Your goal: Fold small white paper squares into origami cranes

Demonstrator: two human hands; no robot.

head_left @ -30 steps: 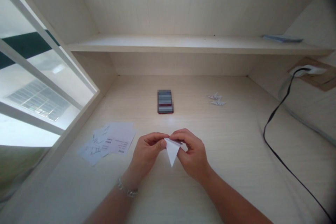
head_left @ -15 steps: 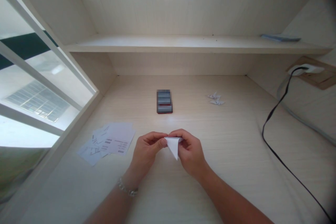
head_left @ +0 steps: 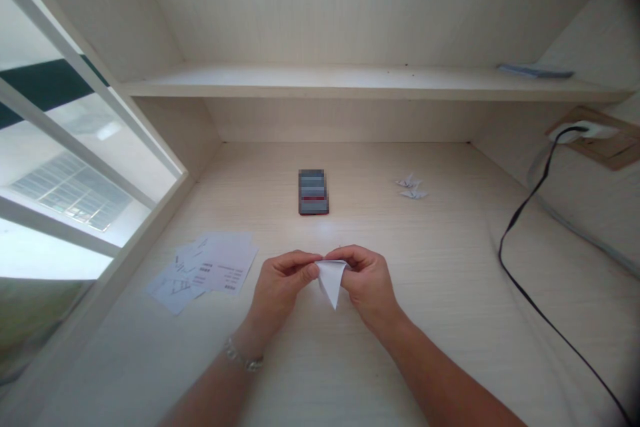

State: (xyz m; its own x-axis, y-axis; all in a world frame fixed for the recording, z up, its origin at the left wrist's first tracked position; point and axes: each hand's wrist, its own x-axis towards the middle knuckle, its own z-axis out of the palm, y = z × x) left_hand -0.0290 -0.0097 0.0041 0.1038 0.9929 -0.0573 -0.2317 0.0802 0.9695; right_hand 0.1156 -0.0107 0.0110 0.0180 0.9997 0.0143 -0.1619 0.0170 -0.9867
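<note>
A small folded piece of white paper [head_left: 332, 282] is held between my two hands, its pointed end hanging down toward me. My left hand [head_left: 286, 281] pinches its upper left corner between thumb and index finger. At its upper right edge, my right hand [head_left: 365, 282] grips it, with the index finger along the top fold and the thumb partly hidden behind the paper. Beyond the hands, several small folded paper pieces [head_left: 412, 187] lie close together on the right side of the desk. Loose printed paper sheets [head_left: 225, 263] overlap to the left of my left hand.
A phone-like dark rectangle [head_left: 313, 193], its face blurred out, lies on the desk [head_left: 450, 347] ahead of my hands. A black cable [head_left: 520, 287] runs from the wall socket [head_left: 583, 132] down the right side. A shelf [head_left: 320, 90] spans the back, with a flat bluish item [head_left: 536, 71] on it.
My right thumb has slipped behind the paper, and my right hand has shifted slightly right. The paper's flap now shows wider, with its tip a little lower. My left hand has barely moved.
</note>
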